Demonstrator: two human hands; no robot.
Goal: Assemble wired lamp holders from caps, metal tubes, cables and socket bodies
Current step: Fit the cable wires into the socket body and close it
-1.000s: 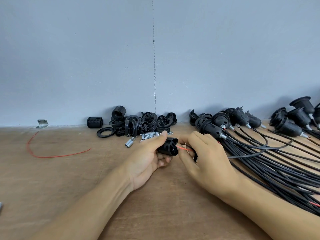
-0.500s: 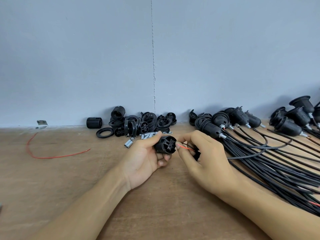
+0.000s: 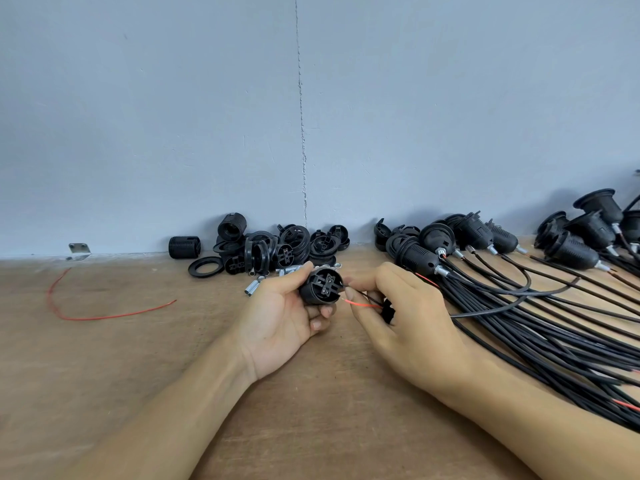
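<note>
Left hand (image 3: 277, 320) and right hand (image 3: 405, 317), both above the wooden table (image 3: 104, 375): bare. Left forearm (image 3: 166, 420) and right forearm (image 3: 540, 420), running back toward the table's near edge: bare along their whole visible length. Fingernails (image 3: 316, 325) on the left hand: short, plain, evenly trimmed.

The brown wooden tabletop (image 3: 104, 358) is matt, with a fine rough grain. The black round plastic socket body (image 3: 320, 289) has a soft gloss. The small silver metal tubes (image 3: 252, 288) shine. The long black cables (image 3: 540, 348) have smooth plastic coats. The grey painted wall (image 3: 138, 133) is matt.
</note>
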